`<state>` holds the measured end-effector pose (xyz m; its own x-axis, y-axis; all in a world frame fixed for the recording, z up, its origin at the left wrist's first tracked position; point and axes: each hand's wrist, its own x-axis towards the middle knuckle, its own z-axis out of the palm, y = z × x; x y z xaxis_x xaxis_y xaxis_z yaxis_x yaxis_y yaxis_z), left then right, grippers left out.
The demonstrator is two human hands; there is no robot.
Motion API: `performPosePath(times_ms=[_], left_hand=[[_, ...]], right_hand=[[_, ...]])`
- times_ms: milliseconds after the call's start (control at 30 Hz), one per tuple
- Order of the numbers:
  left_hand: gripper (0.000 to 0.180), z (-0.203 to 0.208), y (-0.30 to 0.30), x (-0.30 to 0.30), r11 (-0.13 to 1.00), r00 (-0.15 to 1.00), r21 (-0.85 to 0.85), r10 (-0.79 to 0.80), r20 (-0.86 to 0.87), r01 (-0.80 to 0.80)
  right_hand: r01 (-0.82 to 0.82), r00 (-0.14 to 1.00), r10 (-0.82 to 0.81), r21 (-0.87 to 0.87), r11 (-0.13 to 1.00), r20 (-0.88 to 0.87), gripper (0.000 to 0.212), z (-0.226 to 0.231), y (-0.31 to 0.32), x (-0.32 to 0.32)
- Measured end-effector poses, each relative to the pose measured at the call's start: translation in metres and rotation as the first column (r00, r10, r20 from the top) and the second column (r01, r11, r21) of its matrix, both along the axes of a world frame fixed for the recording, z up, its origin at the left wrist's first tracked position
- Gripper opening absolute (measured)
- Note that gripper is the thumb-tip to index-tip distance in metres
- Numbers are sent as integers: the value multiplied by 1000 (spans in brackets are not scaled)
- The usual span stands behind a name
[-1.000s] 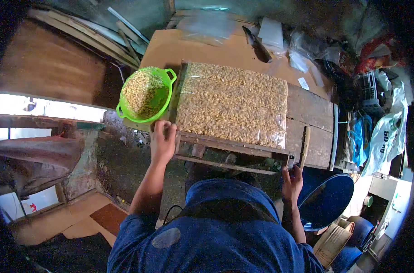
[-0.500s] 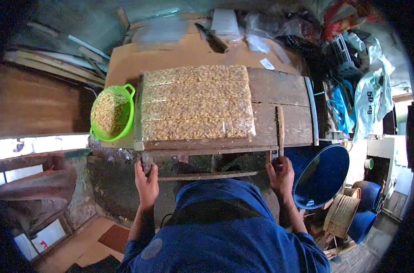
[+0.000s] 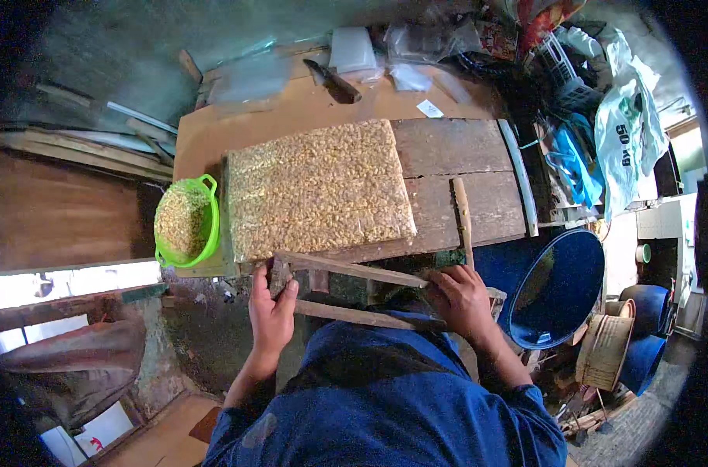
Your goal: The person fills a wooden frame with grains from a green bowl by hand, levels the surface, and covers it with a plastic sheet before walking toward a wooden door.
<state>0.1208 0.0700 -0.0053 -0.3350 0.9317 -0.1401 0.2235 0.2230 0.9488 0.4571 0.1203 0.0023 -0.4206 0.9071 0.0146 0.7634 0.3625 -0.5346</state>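
Note:
My left hand (image 3: pixel 273 317) is closed round the end block of a wooden frame (image 3: pixel 354 269) made of two long bars. My right hand (image 3: pixel 461 299) grips its other end, the fingers curled over the bar ends. The frame is level with my lap, at the near table edge. Beyond it lies a broad flat slab of pale beans in clear plastic (image 3: pixel 319 187). A wooden stick (image 3: pixel 463 214) lies on the boards, its near end by my right hand. Left of the slab sits a bright green colander (image 3: pixel 214 233) heaped with pale grains.
A knife (image 3: pixel 334 82), clear plastic sheets (image 3: pixel 249 78) and a white card (image 3: pixel 429 108) lie on the far part of the table (image 3: pixel 202 144). At the right stand a large blue barrel (image 3: pixel 560 288) and a white sack (image 3: pixel 630 124). Planks (image 3: pixel 81 152) lean at the left.
The frame has come up and toward me, out from the table edge, and now slants down to the right. My hands have moved closer together. The view has turned slightly.

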Motion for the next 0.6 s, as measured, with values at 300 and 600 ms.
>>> performPosePath(times_ms=[300, 600], left_hand=[[65, 19, -3, -4, 994, 995, 82, -80, 57, 75], [51, 18, -18, -11, 1000, 999, 2, -9, 54, 9]], right_hand=[[389, 906, -373, 47, 920, -199, 17, -10, 40, 26], [509, 853, -508, 25, 860, 116, 22, -60, 120, 10]])
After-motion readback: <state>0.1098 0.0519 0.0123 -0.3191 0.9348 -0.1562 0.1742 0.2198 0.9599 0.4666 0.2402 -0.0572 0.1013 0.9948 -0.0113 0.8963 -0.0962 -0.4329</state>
